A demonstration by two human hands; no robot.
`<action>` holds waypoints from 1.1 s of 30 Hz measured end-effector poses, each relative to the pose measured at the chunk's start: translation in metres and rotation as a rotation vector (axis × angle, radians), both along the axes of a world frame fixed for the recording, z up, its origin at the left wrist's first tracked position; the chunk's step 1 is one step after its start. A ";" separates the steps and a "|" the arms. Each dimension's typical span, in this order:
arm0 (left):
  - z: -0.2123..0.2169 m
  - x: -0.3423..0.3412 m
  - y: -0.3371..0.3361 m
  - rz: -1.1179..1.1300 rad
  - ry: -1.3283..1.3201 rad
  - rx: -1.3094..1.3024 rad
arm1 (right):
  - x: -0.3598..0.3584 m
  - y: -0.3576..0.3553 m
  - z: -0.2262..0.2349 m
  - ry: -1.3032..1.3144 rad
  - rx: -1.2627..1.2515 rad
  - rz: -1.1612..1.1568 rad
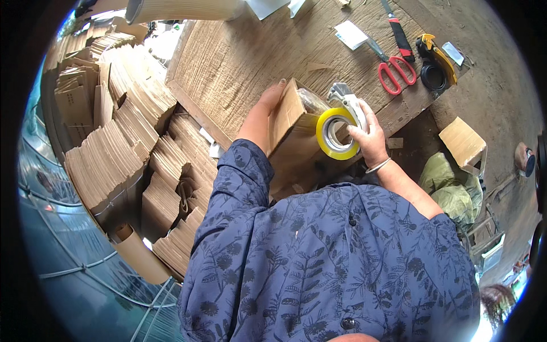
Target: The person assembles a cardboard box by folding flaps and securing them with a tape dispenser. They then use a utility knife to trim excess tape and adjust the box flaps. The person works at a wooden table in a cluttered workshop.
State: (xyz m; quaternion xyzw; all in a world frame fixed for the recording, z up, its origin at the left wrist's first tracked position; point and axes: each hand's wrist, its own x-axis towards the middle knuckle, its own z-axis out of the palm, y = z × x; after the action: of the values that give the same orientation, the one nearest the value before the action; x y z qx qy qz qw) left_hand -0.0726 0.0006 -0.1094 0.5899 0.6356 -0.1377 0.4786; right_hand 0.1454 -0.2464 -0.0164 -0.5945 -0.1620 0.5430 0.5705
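Note:
A brown cardboard box (286, 117) stands tilted at the near edge of the wooden table, and something clear and shiny shows at its top. My left hand (266, 107) grips the box along its left side, fingertips near the upper corner. In my right hand (373, 137) is a white tape dispenser (354, 109), held close to the right side of the box. It carries a tape roll (326, 139) with a yellow rim. Whether tape touches the box, I cannot tell.
On the wooden table (245, 62) lie red-handled scissors (397, 74), a red-and-black handled knife or saw (400, 40) and a yellow-and-black tape dispenser (436, 62). Stacks of flat cardboard (108, 159) fill the left. An open carton (462, 142) and a green sack (450, 185) sit at the right.

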 end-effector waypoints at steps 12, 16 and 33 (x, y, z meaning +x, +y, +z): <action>0.158 -0.021 -0.058 -0.131 -0.060 0.803 | 0.035 0.013 -0.008 -0.290 -0.015 0.122; 0.147 -0.001 -0.093 -0.221 -0.141 1.008 | 0.077 0.021 -0.006 -0.639 0.082 0.256; 0.194 0.090 -0.078 0.897 -0.754 -0.125 | 0.117 0.126 0.052 -0.868 0.754 0.764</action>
State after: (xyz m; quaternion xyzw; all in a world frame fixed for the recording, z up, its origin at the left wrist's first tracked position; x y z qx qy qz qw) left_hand 0.0178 -0.0773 0.0848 0.2421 0.5998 0.2602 0.7169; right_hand 0.2627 -0.1201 0.0357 -0.4202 -0.7516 0.3256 0.3905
